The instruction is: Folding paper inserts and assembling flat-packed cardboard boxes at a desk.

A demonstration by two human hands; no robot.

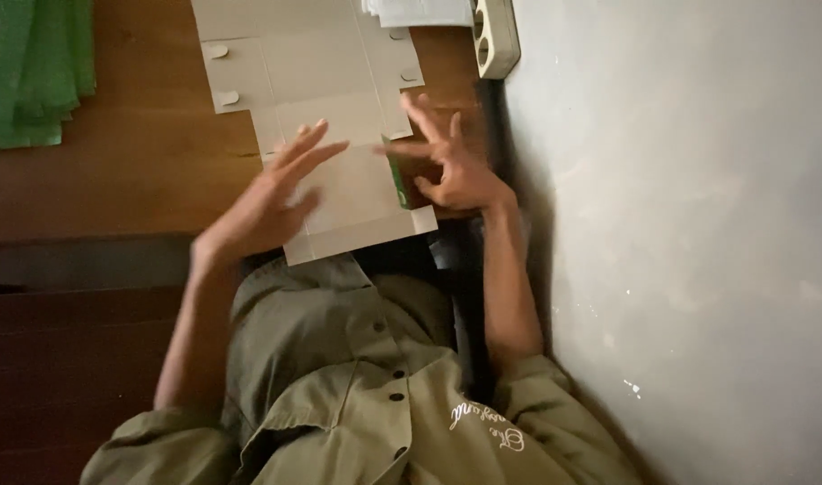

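Note:
A flat, unfolded grey-brown cardboard box blank [325,67] lies on a wooden table [141,153], its near end sticking out over the table edge. My left hand [267,202] hovers over or rests on the near panel with fingers spread; it is blurred. At the blank's right edge my right hand [456,166] has its fingers spread, beside a narrow green strip [397,180] on the side flap. Neither hand grips anything that I can see. My olive shirt [357,386] fills the bottom of the view.
A stack of green sheets [29,67] lies at the table's far left. A white plastic object [496,36] sits at the far right, against a grey wall [698,224]. White papers [420,11] lie at the blank's far end.

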